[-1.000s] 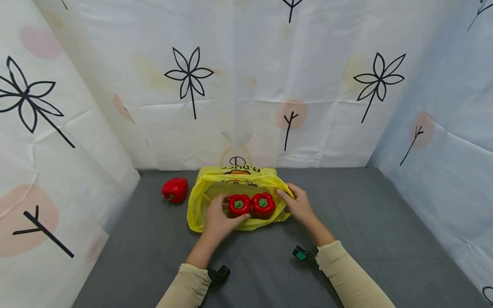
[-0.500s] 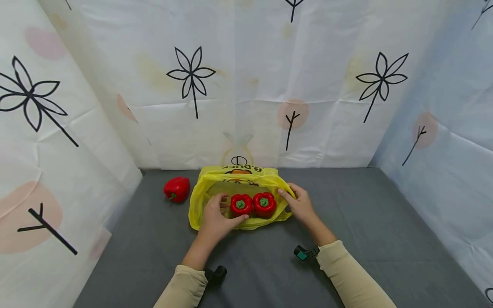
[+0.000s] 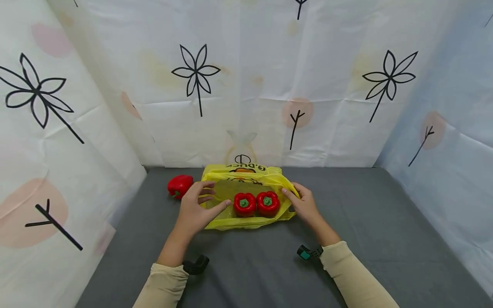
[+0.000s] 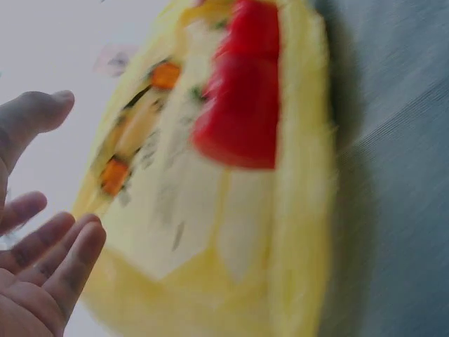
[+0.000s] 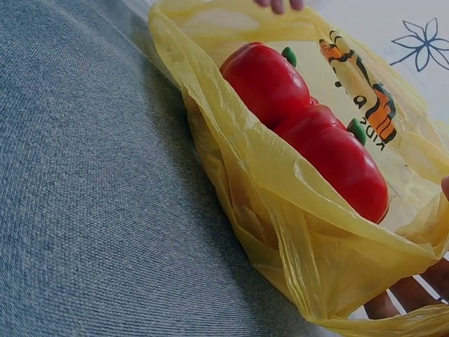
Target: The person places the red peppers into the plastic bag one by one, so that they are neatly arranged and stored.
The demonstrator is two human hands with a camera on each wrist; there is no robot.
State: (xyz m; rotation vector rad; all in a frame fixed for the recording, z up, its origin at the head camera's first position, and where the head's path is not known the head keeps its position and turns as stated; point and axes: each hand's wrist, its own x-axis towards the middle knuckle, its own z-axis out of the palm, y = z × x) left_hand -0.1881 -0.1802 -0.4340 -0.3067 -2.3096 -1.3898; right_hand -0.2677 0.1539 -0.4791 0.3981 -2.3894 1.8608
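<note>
The left wrist view is blurred, and in the head view the left hand [image 3: 194,209], its fingers spread, hides the left end of the yellow bag [image 3: 227,224], where two red peppers [image 3: 244,205] sit side by side. The right hand [image 3: 305,205] pinches the bag's right rim, partly cut off in its wrist view; grey cloth [image 3: 369,218] stretches rightward, while the patterned backdrop [image 3: 246,85] closes the far edge.

There is room to pass along the bench's [image 3: 385,222] right edge; near its back edge, the yellow bag [image 3: 246,223] blocks the middle, the lone red pepper [image 3: 179,185] the left.
</note>
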